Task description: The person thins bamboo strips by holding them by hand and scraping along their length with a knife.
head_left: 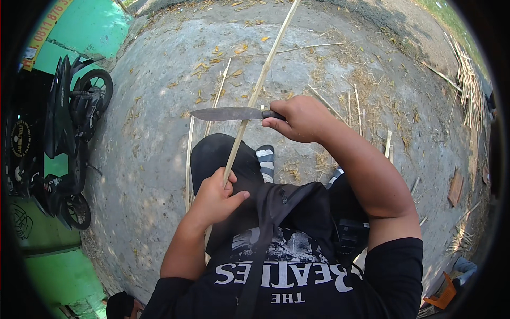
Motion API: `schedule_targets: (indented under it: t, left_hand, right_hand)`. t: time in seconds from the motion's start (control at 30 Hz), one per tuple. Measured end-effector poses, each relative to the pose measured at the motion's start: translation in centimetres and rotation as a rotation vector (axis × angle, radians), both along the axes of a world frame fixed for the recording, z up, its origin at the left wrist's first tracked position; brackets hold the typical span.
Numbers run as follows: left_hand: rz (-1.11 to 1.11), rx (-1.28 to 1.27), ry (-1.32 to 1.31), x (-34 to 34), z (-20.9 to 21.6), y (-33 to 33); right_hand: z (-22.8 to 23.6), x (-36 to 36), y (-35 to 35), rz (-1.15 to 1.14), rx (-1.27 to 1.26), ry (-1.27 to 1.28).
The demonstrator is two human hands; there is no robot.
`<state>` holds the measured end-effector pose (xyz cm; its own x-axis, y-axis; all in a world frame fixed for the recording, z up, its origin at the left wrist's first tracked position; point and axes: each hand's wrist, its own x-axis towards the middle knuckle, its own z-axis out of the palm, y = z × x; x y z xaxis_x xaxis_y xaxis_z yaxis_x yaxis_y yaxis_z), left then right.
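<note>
A long pale bamboo strip [260,81] slants from my lap up past the far side of the view. My left hand [218,198] is closed round its lower part, the thumb sticking out to the right. In my right hand [297,118] is a large knife [226,114], gripped by its dark handle. Its broad, worn blade points left and lies across the strip, above my left hand. Whether the edge bites into the bamboo I cannot tell. The strip's lower end is partly hidden by my left hand and forearm.
More strips [217,95] lie on the concrete ground [143,159] before me, among dry leaves and shavings. A heap of thin sticks [470,87] is at the far right. On the left stands a black motorcycle [71,138] by a green wall. An orange object [442,293] is at lower right.
</note>
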<state>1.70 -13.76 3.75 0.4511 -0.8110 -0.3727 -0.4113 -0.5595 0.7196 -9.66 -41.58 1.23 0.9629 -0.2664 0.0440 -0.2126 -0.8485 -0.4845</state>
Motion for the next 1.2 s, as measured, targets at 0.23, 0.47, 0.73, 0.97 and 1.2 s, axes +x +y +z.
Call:
schedule_targets:
  t: [0.23,0.47,0.73,0.97,1.2]
  left_hand:
    - [-0.009,0.033,-0.026,-0.1,0.1,-0.2]
    - [-0.021,-0.065,-0.001,-0.2,-0.3,-0.6]
    - [-0.016,-0.056,-0.037,-0.2,-0.5,-0.2]
    - [0.003,0.012,-0.013,-0.2,0.2,0.1]
    - [0.018,-0.047,0.018,0.2,-0.3,-0.7]
  right_hand:
    - [-0.4,0.2,-1.0,-0.022,0.039,-0.009]
    - [-1.2,-0.5,-3.3,-0.134,0.075,0.020]
    - [-0.3,-0.3,-2.4,-0.028,-0.010,0.035]
    - [0.5,-0.3,0.2,-0.003,-0.012,0.029]
    - [-1.9,-0.4,-3.8,-0.131,0.037,-0.013]
